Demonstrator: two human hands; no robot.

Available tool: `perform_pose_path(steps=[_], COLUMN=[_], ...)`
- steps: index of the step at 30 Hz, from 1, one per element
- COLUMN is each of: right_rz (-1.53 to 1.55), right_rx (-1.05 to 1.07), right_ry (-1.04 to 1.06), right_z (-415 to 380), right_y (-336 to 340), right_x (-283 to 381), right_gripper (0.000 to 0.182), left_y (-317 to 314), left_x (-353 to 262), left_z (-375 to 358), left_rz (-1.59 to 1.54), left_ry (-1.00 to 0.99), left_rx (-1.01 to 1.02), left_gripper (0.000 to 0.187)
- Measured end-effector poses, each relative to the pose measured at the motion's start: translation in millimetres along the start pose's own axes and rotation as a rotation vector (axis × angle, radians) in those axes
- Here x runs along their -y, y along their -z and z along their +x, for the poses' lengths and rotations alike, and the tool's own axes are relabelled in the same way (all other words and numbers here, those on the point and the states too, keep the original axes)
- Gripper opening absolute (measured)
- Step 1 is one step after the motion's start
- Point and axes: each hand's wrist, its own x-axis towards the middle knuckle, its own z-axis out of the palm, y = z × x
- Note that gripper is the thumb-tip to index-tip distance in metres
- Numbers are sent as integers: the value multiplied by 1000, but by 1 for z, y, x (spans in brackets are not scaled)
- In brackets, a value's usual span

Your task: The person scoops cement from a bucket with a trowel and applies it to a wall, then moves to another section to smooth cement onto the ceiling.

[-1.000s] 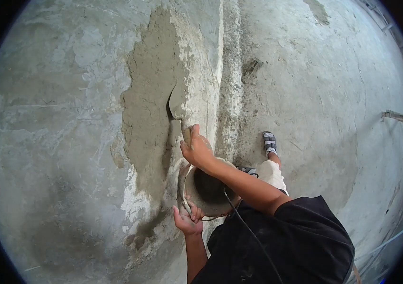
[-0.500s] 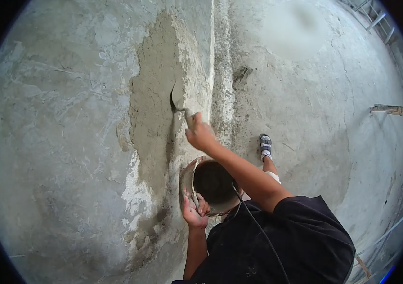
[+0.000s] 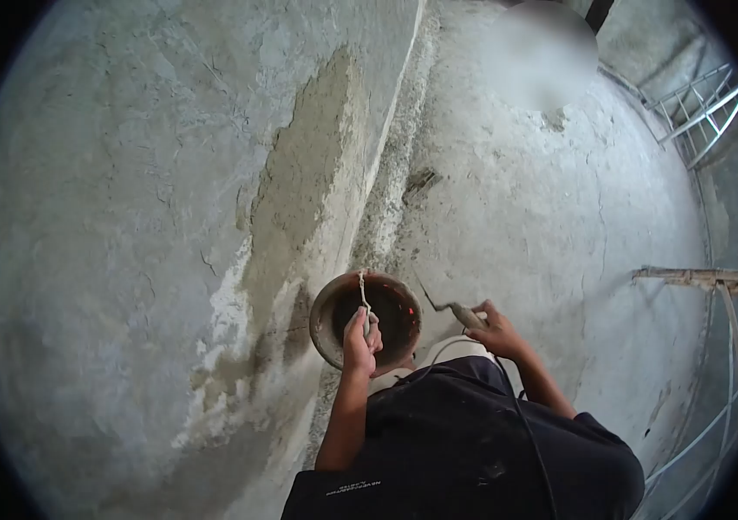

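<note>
My left hand (image 3: 362, 348) is closed around the handle of a round bucket (image 3: 322, 322), which hangs in front of my body close to the wall. The bucket's inside is dark and its contents are hard to make out. To the right of it, my right hand (image 3: 499, 334) grips the handle of a trowel (image 3: 466, 317). The trowel's thin blade is seen nearly edge-on, pointing up and left, apart from the wall. On the wall (image 3: 126, 217), a darker, rough patch of mortar (image 3: 300, 173) stretches upward beyond the bucket.
The grey concrete floor (image 3: 525, 208) spreads to the right, with a small broken hole (image 3: 422, 184) near the wall's foot. A wooden beam (image 3: 685, 276) on thin poles stands at far right. Behind it is a metal frame (image 3: 703, 113). A black cord (image 3: 529, 433) runs over my shirt.
My right hand has drawn the trowel away from the mortar patch, down and right past the bucket. The bucket has shifted slightly left with my left hand, and the view has turned.
</note>
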Motion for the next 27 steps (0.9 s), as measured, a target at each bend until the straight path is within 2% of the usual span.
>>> perform_pose_path(steps=[1, 4, 5, 7, 9, 13, 15, 16, 17, 20, 22, 24, 26, 27], right_rz=[-14, -2, 3, 26, -18, -63, 53, 95, 149, 192, 206, -106, -666, -633], right_rx=[-3, 273, 290, 275, 261, 181, 251, 208, 153, -146, -232, -310, -344, -382], right_ry=[13, -28, 98, 198, 143, 475, 317, 391, 379, 262, 187, 64, 33, 3], right_z=[-6, -16, -5, 16, 29, 47, 40, 52, 57, 73, 97, 130, 144, 141], right_y=[20, 71, 75, 76, 84, 111, 153, 171, 194, 254, 284, 305, 316, 313], right_x=[-1, -6, -34, -55, -48, -67, -67, -92, -105, -141, -187, -262, -341, -375], right_gripper=[50, 44, 43, 43, 42, 35, 30, 28, 28, 36, 33, 33, 38, 41], left_y=[-13, -67, -88, -125, -161, -193, -188, -193, -196, -217, -230, -235, -246, -245], left_x=[4, 24, 30, 44, 51, 50, 58, 57, 58, 56, 54, 59, 46, 45], left_z=[4, 8, 12, 16, 21, 37, 53, 52, 54, 66, 86, 110, 129, 139], left_rz=[2, 4, 15, 9, 48, 12, -51, -96, -100, -130, -113, -98, -105, -109], left_ry=[0, 0, 14, -4, -3, -128, -182, -163, -198, -258, -294, -277, -204, -201], left_rx=[25, 71, 98, 95, 139, -9, -56, -90, -82, -67, -26, -46, -87, -83], left_gripper=[37, 35, 35, 33, 33, 33, 35, 37, 38, 39, 39, 40, 42, 42])
